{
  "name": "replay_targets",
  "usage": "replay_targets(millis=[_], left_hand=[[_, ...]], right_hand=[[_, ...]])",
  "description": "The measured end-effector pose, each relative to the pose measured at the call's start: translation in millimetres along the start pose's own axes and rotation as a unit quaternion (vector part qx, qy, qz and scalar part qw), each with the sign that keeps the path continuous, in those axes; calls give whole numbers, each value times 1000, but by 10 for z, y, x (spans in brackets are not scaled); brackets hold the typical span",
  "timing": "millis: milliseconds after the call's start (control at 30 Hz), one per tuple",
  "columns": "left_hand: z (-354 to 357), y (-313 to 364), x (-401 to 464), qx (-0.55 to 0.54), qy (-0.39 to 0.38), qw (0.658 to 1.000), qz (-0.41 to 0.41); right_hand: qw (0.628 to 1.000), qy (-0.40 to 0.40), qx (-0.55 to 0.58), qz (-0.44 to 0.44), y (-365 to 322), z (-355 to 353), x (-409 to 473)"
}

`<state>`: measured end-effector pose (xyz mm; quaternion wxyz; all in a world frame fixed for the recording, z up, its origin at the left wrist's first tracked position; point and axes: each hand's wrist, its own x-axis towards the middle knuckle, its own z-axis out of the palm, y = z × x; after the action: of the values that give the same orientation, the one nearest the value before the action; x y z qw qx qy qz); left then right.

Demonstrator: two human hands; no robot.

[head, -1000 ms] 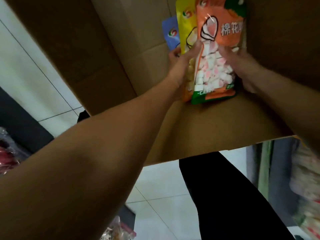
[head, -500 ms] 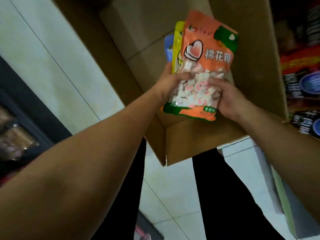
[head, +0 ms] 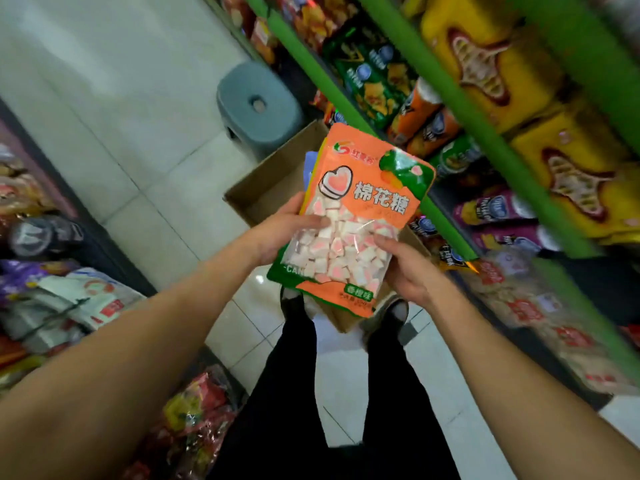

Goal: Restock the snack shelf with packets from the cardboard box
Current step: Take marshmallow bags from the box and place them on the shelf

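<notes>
Your left hand [head: 277, 233] and right hand [head: 408, 268] grip a stack of marshmallow packets [head: 356, 223] from either side, fingers curled round it. You hold it above the open cardboard box [head: 263, 188] on the floor, beside the green snack shelf [head: 460, 109].

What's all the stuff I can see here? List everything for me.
marshmallow packets: a stack, at least three; orange in front, yellow and blue edges behind; held in both hands above the box
cardboard box: one, brown, open, on the floor below the packets
stool: one, grey, beyond the box
snack shelf: green rails, on the right, full of yellow, green, orange and purple packs
bagged goods: many, mixed colours, on the left
floor: pale tiles
left hand: grips the stack's left edge
right hand: grips its lower right
legs: black trousers
</notes>
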<state>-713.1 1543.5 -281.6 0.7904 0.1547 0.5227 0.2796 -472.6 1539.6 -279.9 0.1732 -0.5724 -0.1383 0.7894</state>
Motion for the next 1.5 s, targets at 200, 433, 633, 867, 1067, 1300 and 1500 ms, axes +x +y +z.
replay_targets(millis=[200,433,633,867,1067,1300,1500], left_hand=[[794,512,-1014,42,-69,996,31],[1993,539,-1643,106,-81,984,115],[3136,115,-1963,151,-132,972,125],[4508,-521,-2268,281,-83,934,206],[5437,-890,-2429,229,-88,960,138],[5883,-967,-2275,196,-218,954,59],[6217,-1121,-1909,229,-289,929,17]], right_hand=[[991,7,55,-119,-153,88,-1293],[969,38,90,-229,-201,-296,-2382],[952,26,106,-286,42,-1067,-3408],[930,45,107,-350,515,-2122,-4383],[910,95,144,-376,764,-2897,-4960],[891,113,166,-407,841,-3334,-5186],[871,170,192,-418,923,-3608,-5334]])
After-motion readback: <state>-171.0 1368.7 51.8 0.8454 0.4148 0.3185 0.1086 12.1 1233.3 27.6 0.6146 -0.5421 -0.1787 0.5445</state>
